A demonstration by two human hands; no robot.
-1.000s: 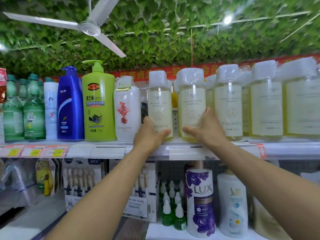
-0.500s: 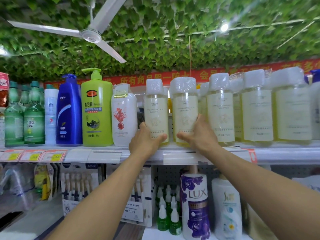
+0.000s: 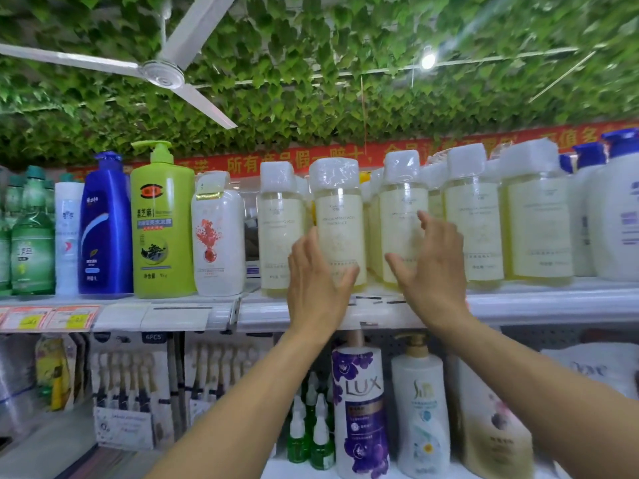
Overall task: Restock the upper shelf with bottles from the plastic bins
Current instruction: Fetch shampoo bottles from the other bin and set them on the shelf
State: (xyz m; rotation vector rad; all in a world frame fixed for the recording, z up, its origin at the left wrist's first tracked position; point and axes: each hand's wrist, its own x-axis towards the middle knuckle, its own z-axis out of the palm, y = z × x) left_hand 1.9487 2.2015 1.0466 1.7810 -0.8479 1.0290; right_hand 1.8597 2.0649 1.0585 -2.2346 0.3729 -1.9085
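Standing upright at the front edge of the upper shelf (image 3: 518, 302) is a pale yellow bottle (image 3: 340, 233) with a plastic-wrapped white cap, set between two more bottles of the same kind. The left hand (image 3: 316, 281) reaches up to its lower left side; the thumb lies across the lower front of the label and the fingers go round the left flank, so the hand grasps the bottle loosely near its base. The right hand (image 3: 432, 261) is raised just to the right, released, with fingers straight and spread and the thumb pointing toward the held bottle. It sits in front of the neighbouring yellow bottle (image 3: 401, 216); whether the fingertips touch that label I cannot tell.

More matching bottles fill the shelf out to the right, ending beside white bottles with blue caps (image 3: 615, 216). To the left of the yellow group stand a white bottle with a red print (image 3: 218, 236), a lime green pump bottle (image 3: 162, 223), a blue bottle (image 3: 105, 226) and green bottles (image 3: 31, 243). Price tags (image 3: 52, 318) hang on the shelf lip at the left. On the shelf below, a purple LUX bottle (image 3: 359, 406) stands beside a white pump bottle (image 3: 422, 406). Overhead, a white ceiling fan (image 3: 162, 72) hangs under leafy greenery.
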